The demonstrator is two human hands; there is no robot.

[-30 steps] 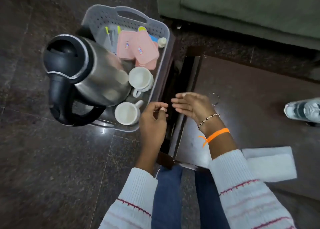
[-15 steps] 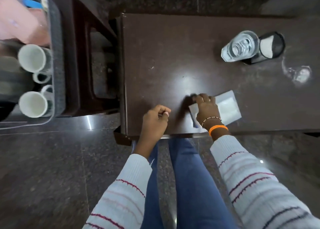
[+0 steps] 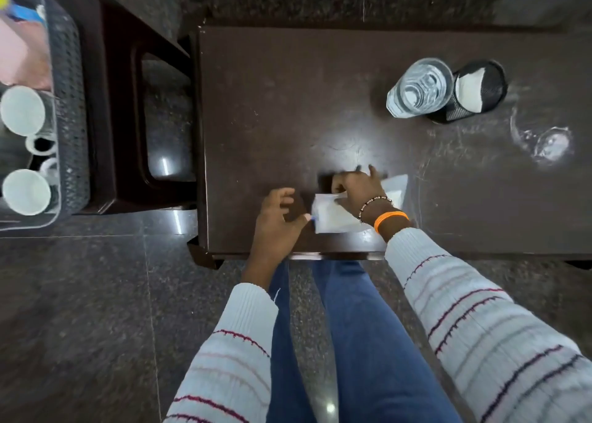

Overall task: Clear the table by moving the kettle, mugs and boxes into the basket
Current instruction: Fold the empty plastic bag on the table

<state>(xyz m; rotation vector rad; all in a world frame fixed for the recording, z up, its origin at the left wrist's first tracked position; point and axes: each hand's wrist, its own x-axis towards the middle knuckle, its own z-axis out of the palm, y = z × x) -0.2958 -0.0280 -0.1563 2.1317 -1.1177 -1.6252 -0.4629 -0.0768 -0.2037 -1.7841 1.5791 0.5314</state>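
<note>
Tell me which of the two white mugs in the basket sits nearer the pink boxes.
The farther mug, directly below the pink boxes; the other mug sits toward the basket's near end.

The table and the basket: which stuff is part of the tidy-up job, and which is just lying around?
Part of the job:
- basket, standing on the floor
- two white mugs, already in it
- pink boxes, already in it

Just lying about on the table:
- water bottle
- black mesh cup
- white cloth under the right hand

No text, label, brand or number is legible anywhere in this view.
</note>
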